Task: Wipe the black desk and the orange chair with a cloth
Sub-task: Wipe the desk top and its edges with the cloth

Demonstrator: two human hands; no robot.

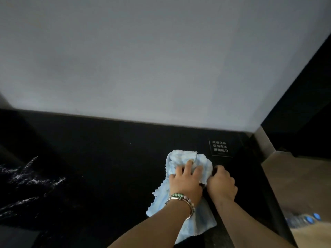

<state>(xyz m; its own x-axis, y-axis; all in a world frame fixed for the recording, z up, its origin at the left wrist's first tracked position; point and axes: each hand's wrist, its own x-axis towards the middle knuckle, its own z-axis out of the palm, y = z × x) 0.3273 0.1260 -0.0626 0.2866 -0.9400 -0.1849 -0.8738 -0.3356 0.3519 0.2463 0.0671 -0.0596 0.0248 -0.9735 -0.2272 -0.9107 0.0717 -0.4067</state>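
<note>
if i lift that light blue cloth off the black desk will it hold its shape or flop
Probably flop: the light blue fleecy cloth bunches in soft folds under the left hand, and its loose tail lies limp along the black desk. It looks light and thin at its frayed edges. Its nap likely drags rather than slides on the glossy top.

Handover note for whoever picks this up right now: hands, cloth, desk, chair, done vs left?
Left hand: pressing on the light blue cloth, fingers curled into its bunched far end.
Right hand: curled at the cloth's right edge; cannot tell if it grips anything.
Cloth lies on the black desk, right side, near the small printed sign.
Wet streaks at the desk's left; desk wipe underway.
Orange chair not in view; its wipe remains.
</note>
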